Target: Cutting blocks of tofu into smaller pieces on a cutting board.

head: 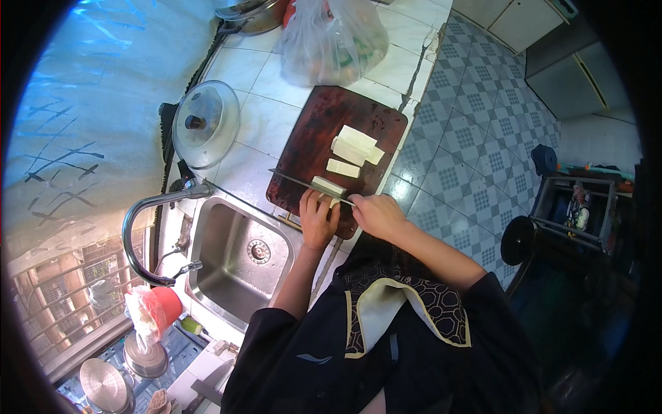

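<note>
My right hand (379, 216) grips the handle end of a kitchen knife (297, 180), whose long blade reaches to the left across a dark red-brown cutting board (302, 134). Fingers bent, my left hand (319, 220) holds down a pale block, which looks like tofu, right beside the blade. A pale slice (329, 185) lies along the blade's far side. Farther up the board are one separate slice (343, 168) and a small overlapping pile of pale slices (354, 145). The knife's handle is hidden in my right hand.
A stainless steel sink (243, 253) with a curved faucet (135, 222) is at the left of the board. A glass lid (206, 124) lies beyond it on the tiled counter. A filled plastic bag (333, 46) touches the board's far end, near a metal pot (256, 15). The counter edge runs along the right.
</note>
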The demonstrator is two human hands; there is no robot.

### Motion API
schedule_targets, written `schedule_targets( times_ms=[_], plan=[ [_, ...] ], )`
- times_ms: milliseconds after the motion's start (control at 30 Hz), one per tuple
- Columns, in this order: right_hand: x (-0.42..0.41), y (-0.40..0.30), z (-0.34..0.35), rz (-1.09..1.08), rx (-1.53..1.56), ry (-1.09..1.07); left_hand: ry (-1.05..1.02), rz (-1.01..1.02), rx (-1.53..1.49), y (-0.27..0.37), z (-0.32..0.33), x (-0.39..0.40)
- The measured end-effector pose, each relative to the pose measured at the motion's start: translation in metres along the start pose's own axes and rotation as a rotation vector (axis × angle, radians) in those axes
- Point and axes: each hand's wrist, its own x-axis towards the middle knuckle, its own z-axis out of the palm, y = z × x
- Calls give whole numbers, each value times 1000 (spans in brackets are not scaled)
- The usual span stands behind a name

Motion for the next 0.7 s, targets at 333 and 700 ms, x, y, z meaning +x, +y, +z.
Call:
schedule_targets(
  times_ms=[333,700],
  plan=[
    [5,-6,-3,51,-54,-54,-3,-8,2,1,1,-1],
    [15,-13,-3,136,-95,-148,15,-7,-5,3,2,0]
  ],
)
